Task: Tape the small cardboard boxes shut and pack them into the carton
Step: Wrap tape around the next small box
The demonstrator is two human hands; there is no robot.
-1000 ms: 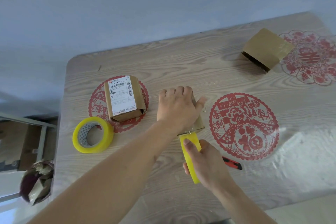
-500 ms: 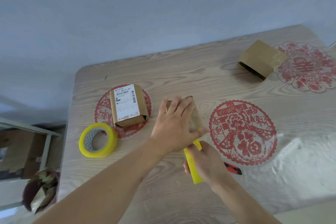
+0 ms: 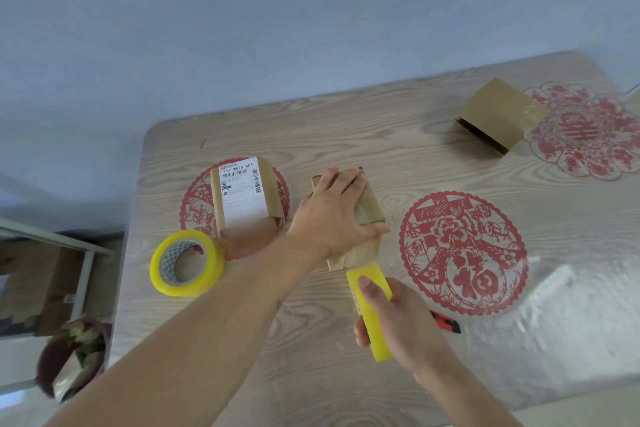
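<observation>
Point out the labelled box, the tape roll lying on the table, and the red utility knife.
labelled box (image 3: 240, 192): head view, white shipping label.
tape roll (image 3: 210, 265): head view, yellow outer band.
red utility knife (image 3: 446, 320): head view, exposed handle.

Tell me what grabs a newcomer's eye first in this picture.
At the centre, the left hand presses flat on a small box while the right hand grips a yellow tape roll at the box's near end. Left of them a labelled box stands beside a second yellow tape roll. Red paper-cut designs mark the table, and another box lies at the far right.
</observation>
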